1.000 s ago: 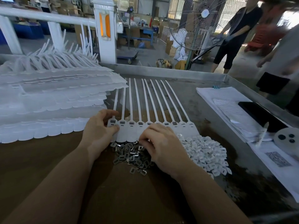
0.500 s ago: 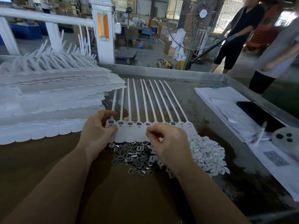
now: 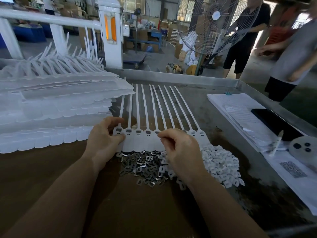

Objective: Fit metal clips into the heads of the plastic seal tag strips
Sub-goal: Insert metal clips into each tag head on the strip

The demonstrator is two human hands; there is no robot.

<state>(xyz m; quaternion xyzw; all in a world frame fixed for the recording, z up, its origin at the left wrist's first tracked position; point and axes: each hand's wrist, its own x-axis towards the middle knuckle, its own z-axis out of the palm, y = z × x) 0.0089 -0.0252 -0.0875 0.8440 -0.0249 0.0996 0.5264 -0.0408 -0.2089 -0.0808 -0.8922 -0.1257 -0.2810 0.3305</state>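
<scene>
A joined row of white plastic seal tag strips [image 3: 145, 140] lies flat mid-table, heads toward me, tails fanning away. My left hand [image 3: 103, 143] pinches the leftmost head between thumb and fingers. My right hand [image 3: 180, 150] hovers over the heads in the middle of the row, its fingertips pinched together at a head; whether a clip sits between them is hidden. A pile of small metal clips [image 3: 145, 167] lies just in front of the row, between my hands.
A tall stack of white strip sheets [image 3: 51, 109] fills the left. A heap of small white plastic caps [image 3: 221, 164] lies right of the clips. Papers [image 3: 243, 114], a dark phone [image 3: 276, 122] and a round grey disc [image 3: 303, 148] sit at the right. People stand beyond the table's raised rim [image 3: 171, 78].
My right hand has lifted off the clip pile and come up over the middle heads of the row. My left hand has stayed on the leftmost head.
</scene>
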